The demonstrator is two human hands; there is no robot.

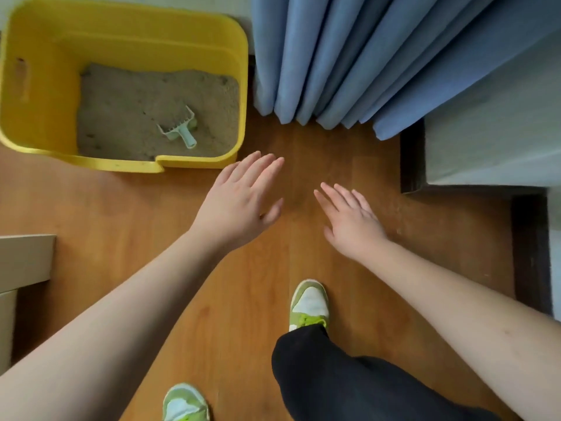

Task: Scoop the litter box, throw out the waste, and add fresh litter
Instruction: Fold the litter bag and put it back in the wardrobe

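Ahead-left of both empty, flat-fingered grips, left hand and right hand: scoop on litter, likely light, rigid; take its stubby handle.

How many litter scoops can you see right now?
1. A pale green plastic litter scoop lies on the sandy litter inside the yellow plastic litter box, handle toward the near wall. Neither hand touches it. Another could be buried or outside the frame.

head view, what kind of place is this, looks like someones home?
Most likely a room in a home: a yellow litter box with a scoop lying in the litter sits on a wooden floor, beside long blue curtains.
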